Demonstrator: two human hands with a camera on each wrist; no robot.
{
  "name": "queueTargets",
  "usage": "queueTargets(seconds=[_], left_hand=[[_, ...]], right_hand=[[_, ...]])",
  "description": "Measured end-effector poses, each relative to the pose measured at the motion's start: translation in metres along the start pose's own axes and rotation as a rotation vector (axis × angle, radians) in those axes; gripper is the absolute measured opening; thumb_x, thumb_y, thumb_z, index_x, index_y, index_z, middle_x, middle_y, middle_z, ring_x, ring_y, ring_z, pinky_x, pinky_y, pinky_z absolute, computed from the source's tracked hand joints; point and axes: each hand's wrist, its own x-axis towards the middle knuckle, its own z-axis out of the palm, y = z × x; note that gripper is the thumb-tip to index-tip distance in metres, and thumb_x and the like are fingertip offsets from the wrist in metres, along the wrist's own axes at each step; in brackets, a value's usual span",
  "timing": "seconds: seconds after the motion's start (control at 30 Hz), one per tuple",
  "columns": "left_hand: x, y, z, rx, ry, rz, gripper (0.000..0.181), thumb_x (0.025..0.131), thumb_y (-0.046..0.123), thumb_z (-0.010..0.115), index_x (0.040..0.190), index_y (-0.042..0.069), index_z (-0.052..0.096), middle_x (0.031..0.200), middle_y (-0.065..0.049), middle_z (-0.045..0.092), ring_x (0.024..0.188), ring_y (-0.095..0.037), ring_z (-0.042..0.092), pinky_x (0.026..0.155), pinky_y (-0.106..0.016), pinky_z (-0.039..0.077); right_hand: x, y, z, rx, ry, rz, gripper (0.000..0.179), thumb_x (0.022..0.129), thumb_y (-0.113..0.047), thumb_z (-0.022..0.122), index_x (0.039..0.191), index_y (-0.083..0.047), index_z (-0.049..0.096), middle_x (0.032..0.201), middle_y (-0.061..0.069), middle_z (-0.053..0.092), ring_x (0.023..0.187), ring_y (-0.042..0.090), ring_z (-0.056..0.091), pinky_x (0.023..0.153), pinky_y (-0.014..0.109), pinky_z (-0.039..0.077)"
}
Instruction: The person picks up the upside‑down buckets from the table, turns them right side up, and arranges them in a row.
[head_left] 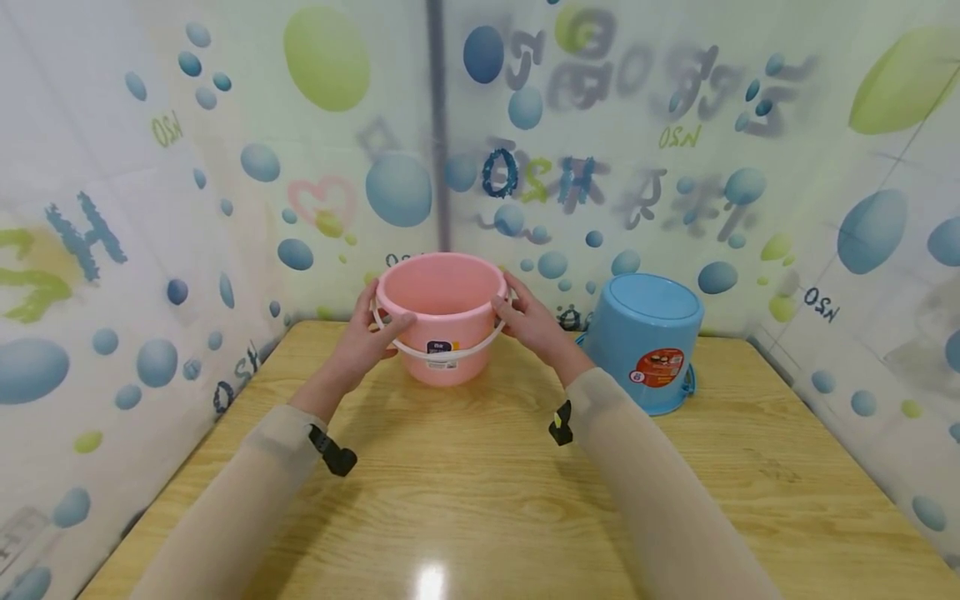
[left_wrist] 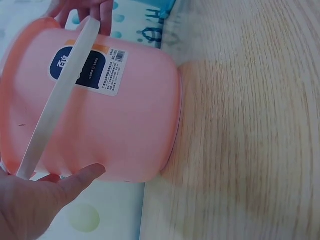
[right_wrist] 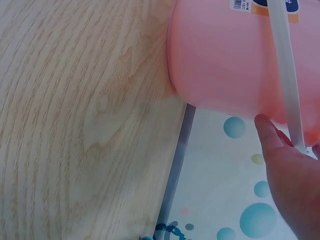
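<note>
A pink bucket [head_left: 444, 333] stands upright toward the back of the table, its mouth facing up. Its white handle [head_left: 442, 354] hangs down across the front, over a dark label [left_wrist: 92, 67]. My left hand [head_left: 366, 346] holds the bucket's left side just under the rim, thumb lying on the front. On the opposite side my right hand [head_left: 531, 323] grips it near the handle joint, with the thumb at the rim. Most fingers of both hands are hidden behind the bucket wall. The bucket's bottom edge is right at the wood surface in both wrist views.
Right of the pink bucket, a blue bucket [head_left: 637, 333] sits upside down with a red label, its handle at the table. The wooden table [head_left: 465, 467] runs back to a curtain [head_left: 337, 142] printed with bubbles, which also encloses both sides.
</note>
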Motion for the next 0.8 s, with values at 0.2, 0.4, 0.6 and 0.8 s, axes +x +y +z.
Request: queueTargets(seconds=[0.2,0.4,0.6,0.8], left_hand=[[-0.003,0.002,0.003,0.002,0.009,0.006,0.106,0.105,0.052,0.071,0.176,0.044,-0.007,0.173,-0.027,0.030,0.151,-0.048,0.050,0.117,-0.070,0.050],[-0.003,0.002,0.004,0.026,0.013,0.021,0.105,0.105,0.053,0.070,0.175,0.046,-0.009,0.182,-0.021,0.019,0.160,-0.048,0.040,0.119,-0.072,0.047],[-0.004,0.003,0.003,0.038,0.037,0.010,0.111,0.105,0.058,0.068,0.175,0.039,-0.016,0.183,-0.019,0.016,0.166,-0.044,0.030,0.128,-0.069,0.036],[-0.010,0.010,-0.001,0.138,0.159,-0.008,0.113,0.102,0.066,0.066,0.178,0.029,-0.010,0.185,-0.016,0.009,0.171,-0.043,0.017,0.133,-0.067,0.028]], right_hand=[[0.002,0.000,-0.001,-0.007,-0.009,0.010,0.079,0.116,-0.048,0.052,0.179,-0.029,0.009,0.160,0.021,0.053,0.150,0.037,0.055,0.124,0.058,0.047],[0.001,0.001,-0.002,-0.044,0.001,0.016,0.077,0.116,-0.052,0.051,0.179,-0.036,0.009,0.164,0.019,0.049,0.150,0.038,0.053,0.123,0.062,0.048],[-0.002,0.002,-0.002,-0.035,0.018,-0.008,0.075,0.114,-0.057,0.051,0.177,-0.042,0.012,0.177,0.016,0.033,0.162,0.035,0.039,0.127,0.059,0.045],[-0.013,-0.001,-0.006,-0.077,0.035,-0.005,0.080,0.114,-0.057,0.051,0.178,-0.035,0.009,0.183,0.018,0.019,0.164,0.045,0.033,0.127,0.066,0.040]])
